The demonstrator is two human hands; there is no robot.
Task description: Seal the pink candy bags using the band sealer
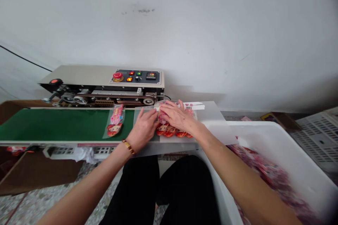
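Observation:
Several small printed plastic packets with red cartoon faces along their lower edge lie overlapped on a white surface at the right end of the conveyor. My right hand rests over them, fingers spread out, its fingertips on their upper part. Just left of the packets is my left hand, open, its fingers stretched forward and its thumb side close to the nearest packet. Whether that thumb touches the packet is hidden. Farther left, a single matching packet lies on the green belt.
Behind the belt stands a band sealing machine with lit buttons and a red knob. A white tub holding many packets is at my right. A cardboard box sits low left; a white crate stands far right.

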